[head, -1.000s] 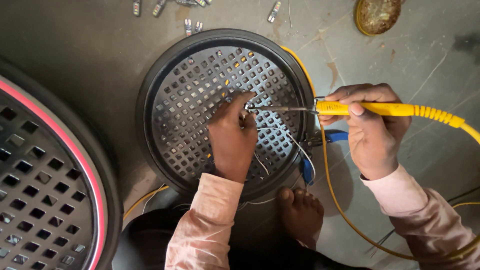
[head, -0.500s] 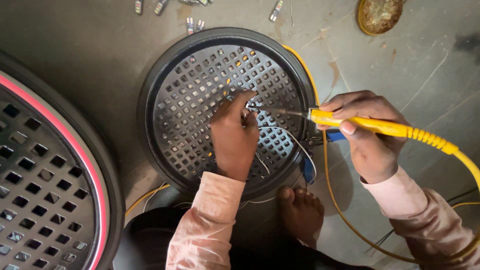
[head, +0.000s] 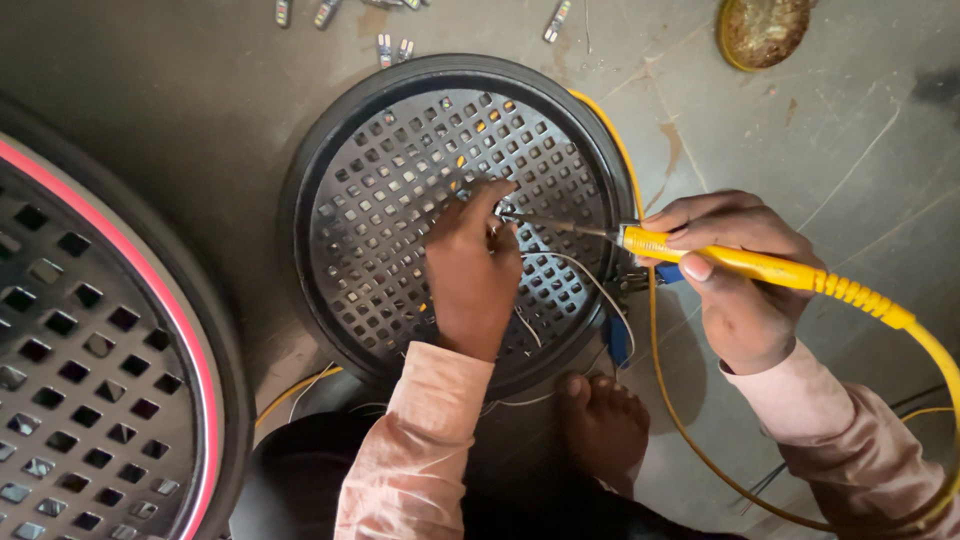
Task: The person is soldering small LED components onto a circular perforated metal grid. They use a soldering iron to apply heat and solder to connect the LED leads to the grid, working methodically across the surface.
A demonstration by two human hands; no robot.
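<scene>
head view: the round black perforated grille [head: 400,200] lies flat on the grey concrete floor [head: 850,180], right in front of the person's bare foot [head: 605,425]. the left hand [head: 475,270] rests on the mesh near its middle, fingers pinched together on a thin white wire [head: 580,275] at the joint. the right hand [head: 735,275] is clamped around the yellow handle of a soldering iron [head: 720,255], its metal tip reaching in to touch the spot just beside the left fingertips. the two hands are close but not touching.

the iron looks light and stiff, and i'd judge it is safe to grasp only on the yellow handle, well back from the tip; its springy yellow cord [head: 900,330] loops round the grille and may tug at the hand. the wire is thin, limp and easily snapped, so it wants a fingertip pinch close to the joint. the grille seems rigid and light for its breadth, best lifted by the thick rim.

the floor is hard, scuffed and cracked. a larger grille with a pink ring [head: 110,330] sits at the left, small metal-ended parts [head: 390,48] lie scattered beyond, and a round brass-coloured dish [head: 765,30] stands at the top right.
</scene>
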